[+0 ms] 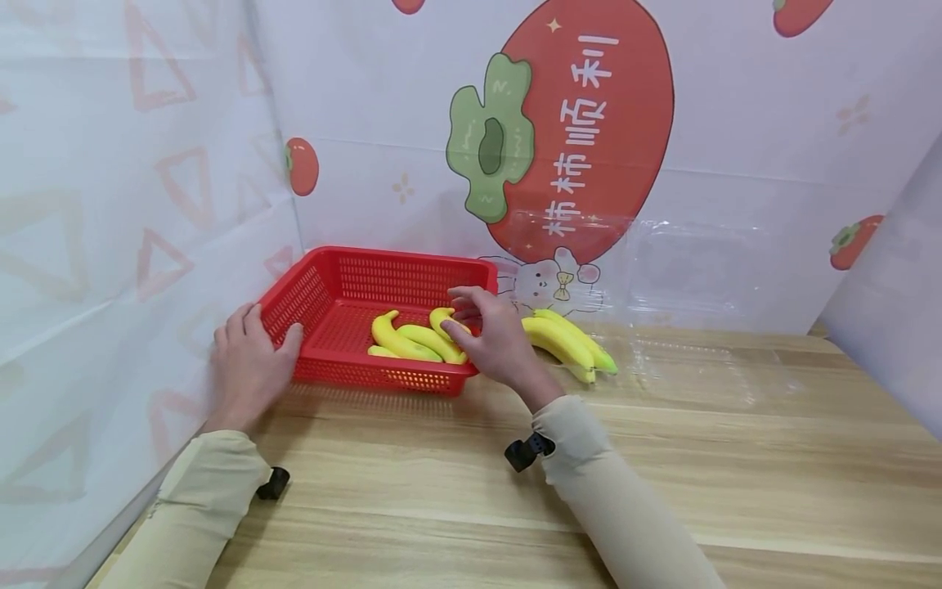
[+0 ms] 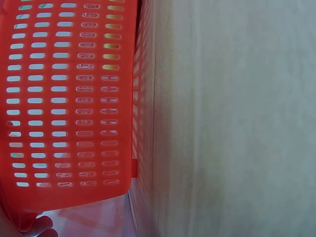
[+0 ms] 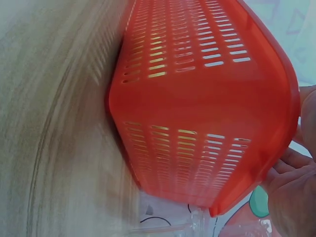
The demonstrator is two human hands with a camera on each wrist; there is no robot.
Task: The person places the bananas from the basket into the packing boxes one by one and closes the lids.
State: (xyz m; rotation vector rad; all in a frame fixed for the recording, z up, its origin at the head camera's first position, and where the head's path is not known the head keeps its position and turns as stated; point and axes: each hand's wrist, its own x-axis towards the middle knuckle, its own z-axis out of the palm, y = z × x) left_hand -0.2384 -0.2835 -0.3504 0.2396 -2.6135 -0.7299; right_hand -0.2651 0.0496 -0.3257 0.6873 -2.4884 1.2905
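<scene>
A red plastic basket [image 1: 346, 372] with slotted walls stands on the table at the back left. Several yellow bananas [image 1: 401, 339] lie inside it, toward the front right. My left hand [image 1: 253, 364] holds the basket's left front corner, thumb at the rim and fingers along the outside. In the left wrist view, fingertips [image 2: 44, 227] show below the rim. Over the right rim arches my right hand [image 1: 496, 335], thumb and fingers apart and reaching inward beside one banana. The right wrist view shows that hand against the rim; its fingertips are partly hidden.
More bananas [image 1: 562, 343] lie on the table just right of the basket. A clear plastic container [image 1: 684, 360] stands further right by the back wall. Printed sheeting [image 1: 368, 188] forms the back wall, and another sheet [image 1: 96, 327] stands close on the left.
</scene>
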